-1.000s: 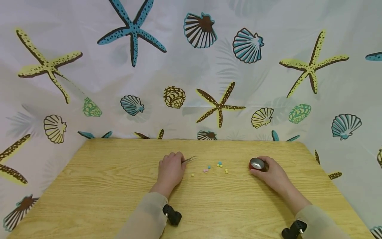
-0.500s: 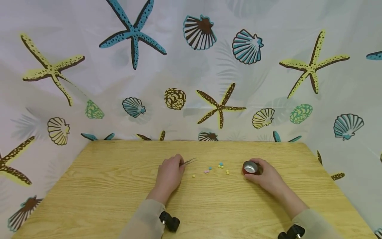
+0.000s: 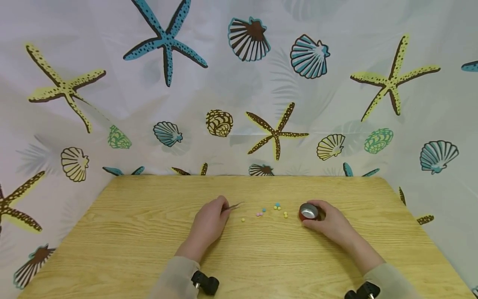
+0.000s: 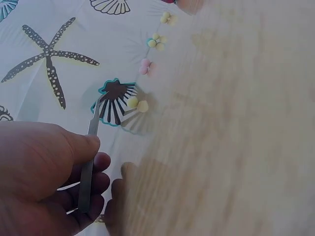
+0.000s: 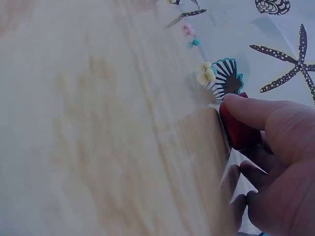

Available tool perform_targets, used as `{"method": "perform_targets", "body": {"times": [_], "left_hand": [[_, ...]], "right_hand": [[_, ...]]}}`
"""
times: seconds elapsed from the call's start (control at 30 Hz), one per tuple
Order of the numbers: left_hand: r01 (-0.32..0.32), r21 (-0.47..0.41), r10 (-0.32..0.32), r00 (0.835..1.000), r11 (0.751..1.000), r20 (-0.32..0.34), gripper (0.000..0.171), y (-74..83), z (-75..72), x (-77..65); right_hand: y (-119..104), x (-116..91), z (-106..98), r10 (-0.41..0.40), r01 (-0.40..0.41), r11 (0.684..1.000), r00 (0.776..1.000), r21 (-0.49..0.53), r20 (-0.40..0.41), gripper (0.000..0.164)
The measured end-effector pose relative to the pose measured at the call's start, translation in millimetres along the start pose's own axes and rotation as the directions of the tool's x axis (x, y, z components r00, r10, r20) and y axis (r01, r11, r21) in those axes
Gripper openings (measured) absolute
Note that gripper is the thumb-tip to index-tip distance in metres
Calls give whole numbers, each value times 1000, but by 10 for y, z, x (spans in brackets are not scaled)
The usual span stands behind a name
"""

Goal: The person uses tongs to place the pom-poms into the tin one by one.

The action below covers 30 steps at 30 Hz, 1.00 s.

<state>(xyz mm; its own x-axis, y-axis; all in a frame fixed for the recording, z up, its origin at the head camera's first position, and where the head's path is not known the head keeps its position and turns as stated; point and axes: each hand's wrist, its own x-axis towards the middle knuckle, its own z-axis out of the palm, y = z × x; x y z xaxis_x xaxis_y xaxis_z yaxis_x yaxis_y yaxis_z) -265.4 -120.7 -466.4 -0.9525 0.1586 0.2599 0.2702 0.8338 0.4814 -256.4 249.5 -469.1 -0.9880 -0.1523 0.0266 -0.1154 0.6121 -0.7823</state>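
My left hand (image 3: 210, 218) pinches a pair of silver tweezers (image 4: 87, 177) between thumb and fingers, its tips pointing right in the head view. Just in front of it lies a single yellow bead (image 3: 243, 220). My right hand (image 3: 330, 220) grips a small round red cup (image 5: 238, 125) from its right side, with the thumb at the near side. The silvery inside of the cup shows in the head view. Between the hands lie two pink beads (image 3: 259, 214), a blue bead (image 3: 264, 210), a blue and yellow cluster (image 3: 277, 206) and two yellow beads (image 3: 285, 214) nearest the cup.
Everything is at a wood-grain table (image 3: 246, 261). A pale cloth (image 3: 239, 91) printed with starfish and shells hangs behind it and along both sides. Black wrist cameras (image 3: 205, 283) sit on both sleeves.
My right hand has brought the red cup left and slightly nearer, closer to the beads. My left hand has shifted a little toward me with the tweezers. The beads stay where they lay.
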Motion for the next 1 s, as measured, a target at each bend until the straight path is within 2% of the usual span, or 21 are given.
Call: {"method": "perform_targets", "body": {"times": [0.47,0.67,1.0], "left_hand": [[-44,-44,46,998,998,47,7,-8,-139,-108],[-56,-70,60,997,996,55,5,-76,-129,-106],[-53,-93,63,992,994,107,7,-152,-116,-93]], "right_hand": [[30,-23,32,30,-31,998,999,57,21,75],[67,-12,50,26,-27,998,1000,60,16,73],[59,24,59,17,-19,999,999,45,33,71]]}}
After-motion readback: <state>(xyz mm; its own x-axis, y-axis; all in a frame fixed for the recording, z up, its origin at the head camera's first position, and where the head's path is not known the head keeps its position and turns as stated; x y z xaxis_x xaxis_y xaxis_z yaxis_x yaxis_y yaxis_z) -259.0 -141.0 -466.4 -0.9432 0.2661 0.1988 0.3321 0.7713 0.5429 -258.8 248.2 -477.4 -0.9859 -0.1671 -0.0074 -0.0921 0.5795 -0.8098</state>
